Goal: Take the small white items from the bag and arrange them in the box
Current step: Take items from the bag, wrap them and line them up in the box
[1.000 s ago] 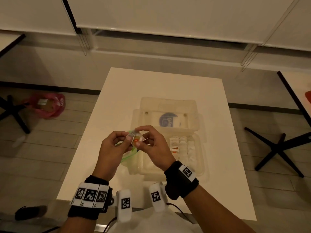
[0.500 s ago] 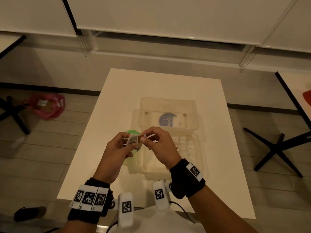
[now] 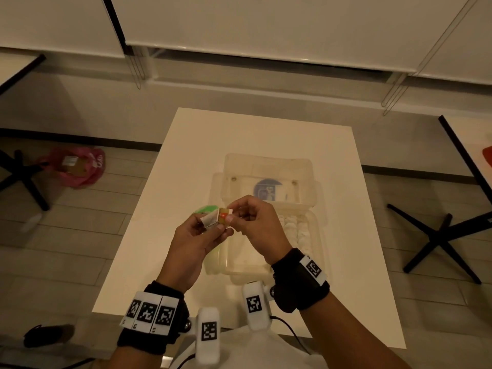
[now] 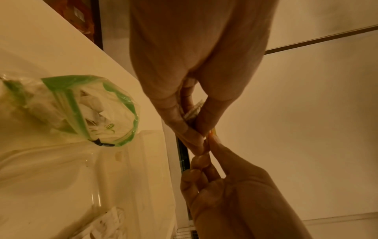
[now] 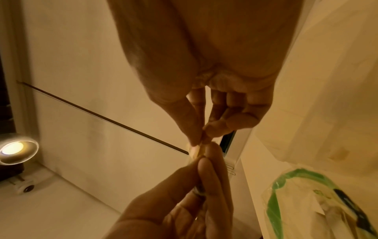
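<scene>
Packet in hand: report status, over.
Left hand and right hand both pinch one packet above the box. Bag open beside it. Nothing in the way.

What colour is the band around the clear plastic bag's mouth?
Green, on the clear plastic bag; the left wrist view shows it best.

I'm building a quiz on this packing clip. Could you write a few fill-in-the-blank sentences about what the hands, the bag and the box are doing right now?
1. The small packet is pinched between ____ hands, above the table.
2. The rim of the plastic bag is coloured ____.
3. The clear box on the table has its lid ____.
4. The left hand and the right hand meet ____ the box.

Missing words: both; green; open; above
</scene>
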